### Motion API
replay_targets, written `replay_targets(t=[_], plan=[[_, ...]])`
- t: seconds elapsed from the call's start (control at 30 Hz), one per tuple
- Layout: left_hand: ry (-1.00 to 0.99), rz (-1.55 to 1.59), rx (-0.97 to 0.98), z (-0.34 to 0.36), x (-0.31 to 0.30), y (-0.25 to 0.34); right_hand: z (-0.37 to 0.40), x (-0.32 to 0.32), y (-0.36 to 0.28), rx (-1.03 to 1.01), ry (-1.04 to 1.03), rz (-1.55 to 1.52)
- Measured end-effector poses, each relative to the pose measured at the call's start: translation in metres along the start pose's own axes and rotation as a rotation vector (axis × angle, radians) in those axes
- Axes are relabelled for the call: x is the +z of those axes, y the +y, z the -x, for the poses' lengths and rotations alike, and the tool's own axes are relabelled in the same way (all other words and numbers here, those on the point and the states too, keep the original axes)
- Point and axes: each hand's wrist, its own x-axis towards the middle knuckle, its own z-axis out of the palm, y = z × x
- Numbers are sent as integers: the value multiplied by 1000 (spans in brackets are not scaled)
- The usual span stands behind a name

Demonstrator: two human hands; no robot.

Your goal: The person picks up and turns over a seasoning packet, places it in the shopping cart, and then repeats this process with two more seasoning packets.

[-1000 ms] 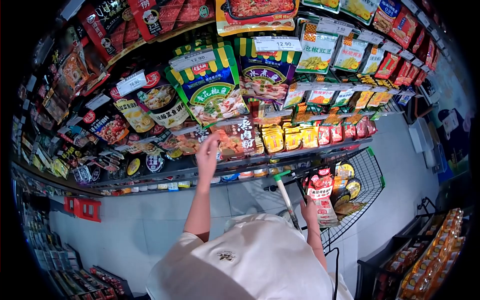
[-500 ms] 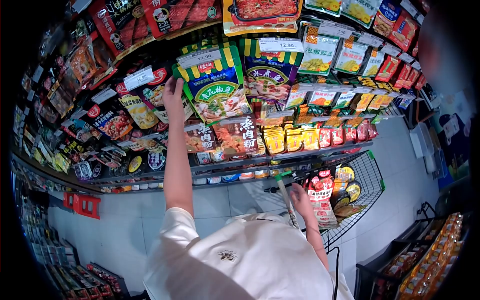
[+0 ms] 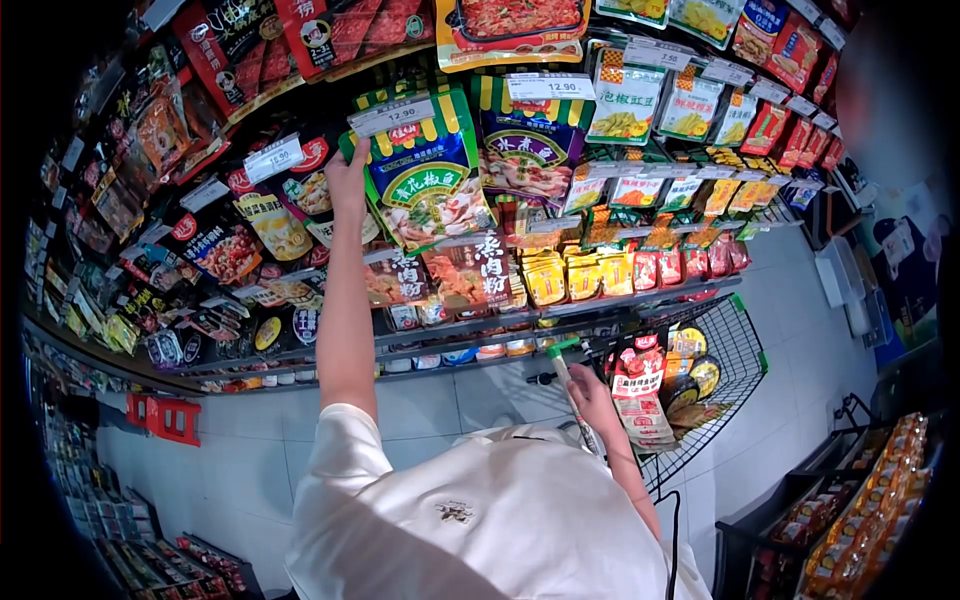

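Observation:
My left hand (image 3: 347,182) is closed on the left edge of a green-and-yellow fish seasoning packet (image 3: 428,195) hanging on the shelf rack. A price tag (image 3: 393,116) reading 12.90 covers part of its top. Beside it on the right hangs a purple fish seasoning packet (image 3: 530,150). Lower down, my right hand (image 3: 592,398) rests with curled fingers on the handle (image 3: 572,385) of a shopping cart (image 3: 742,400). Inside the cart lie a red-and-white packet (image 3: 640,385) and several round-lidded tubs (image 3: 690,372).
Shelves of packets stretch across the front, with brown boxed powder packets (image 3: 465,272) and yellow sachets (image 3: 575,275) below. A red plastic object (image 3: 170,418) stands on the tiled floor at left. A display rack (image 3: 868,505) of orange packets stands at lower right.
The view has shifted slightly. My left hand stays at the green packet's edge, which leans a little differently. My right hand has moved slightly left against the cart handle.

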Motion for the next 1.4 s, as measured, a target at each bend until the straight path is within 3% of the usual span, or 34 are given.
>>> replay_targets(t=[0.07,0.23,0.73,0.83,0.9,0.97,1.07,1.13,1.2,1.33,1.4], plan=[[20,68,62,2,4,-3,2,1,-3,13,0,-13],[79,118,-21,17,15,26,3,4,-9,21,-15,-37],[101,158,-104,17,17,24,-2,10,-10,13,-42,-135],[88,155,-99,15,15,20,-30,21,-31,41,-152,-313],[72,185,-105,16,14,14,-65,34,-59,-59,-199,-424],[52,226,-120,15,13,12,-99,37,-116,-115,-223,-437],[36,211,-75,18,14,14,-165,48,-172,-369,-109,-451],[49,104,-56,24,14,21,-202,41,-214,-467,-2,-299],[75,-17,48,32,14,24,-249,46,-226,-502,71,-203],[144,78,318,58,22,11,-296,45,-250,-437,-130,-205],[100,118,312,70,22,12,-310,54,-247,-436,-99,-260]])
